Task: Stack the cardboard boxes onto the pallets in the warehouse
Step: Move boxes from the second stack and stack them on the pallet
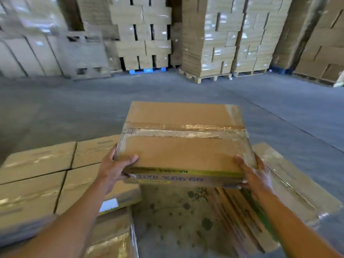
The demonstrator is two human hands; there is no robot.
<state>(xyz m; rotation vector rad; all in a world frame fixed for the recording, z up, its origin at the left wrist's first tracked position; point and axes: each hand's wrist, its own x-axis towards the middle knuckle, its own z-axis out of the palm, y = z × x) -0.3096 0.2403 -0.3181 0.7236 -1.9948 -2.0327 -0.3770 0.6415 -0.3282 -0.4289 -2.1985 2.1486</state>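
In the near middle of the scene, a taped cardboard box (183,144) is held up in the air between two bare hands, above a gap in the stacked cartons. The left hand (115,170) is clamped on the box's near left corner, thumb lying on the top face and fingers wrapped underneath. The right hand (255,174) grips the near right corner in the same manner, thumb on top, the rest of it under the edge. Clear tape runs across the top of the box along its seam, and the near side carries blue and yellow print (upside down from this angle, and too blurred to read with confidence).

To the near left lies a low layer of boxes (37,175), set close together with shiny tape on top. To the near right, another carton (290,183) sits tilted, partly under the held box. Below the hands, a stained sheet of cardboard (175,220) shows in the gap.

At the far side, across the grey concrete floor (93,101), tall wrapped stacks (223,40) stand on wooden pallets (208,77), and one stack rests on a blue pallet (145,70).
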